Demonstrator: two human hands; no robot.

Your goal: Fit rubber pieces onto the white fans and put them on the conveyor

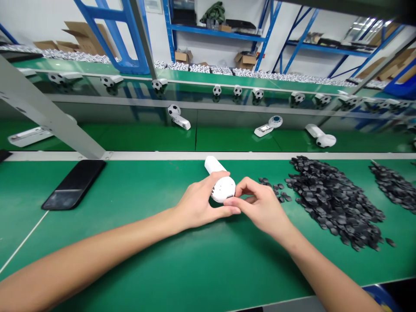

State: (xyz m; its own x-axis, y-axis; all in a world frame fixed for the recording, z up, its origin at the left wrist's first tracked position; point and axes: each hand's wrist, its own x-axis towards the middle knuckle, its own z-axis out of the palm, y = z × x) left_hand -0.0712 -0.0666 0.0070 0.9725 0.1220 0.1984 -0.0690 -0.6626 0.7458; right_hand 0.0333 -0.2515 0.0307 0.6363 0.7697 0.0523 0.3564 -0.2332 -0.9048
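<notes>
My left hand [203, 197] is wrapped round the round head of a white handheld device [222, 188], thumb on the far side and fingers along the near rim. The device lies tilted, its blank white handle [213, 164] pointing away to the upper left. Thumb and forefinger of my right hand [256, 201] pinch together at the right of that rim. By the thumb tip shows a dark sliver, seemingly a small black piece [230, 197]; the fingers hide most of it. Just beyond my right hand lie a few loose black pieces [281, 195].
A large heap of black pieces [334, 203] covers the right side of the green bench [156, 268], with a second heap [394, 184] further right. A black phone [74, 184] lies left. Beyond the bench's white edge, football-headed devices [178, 116] lie on a green belt [224, 136]. A slanted metal post [52, 108] stands left.
</notes>
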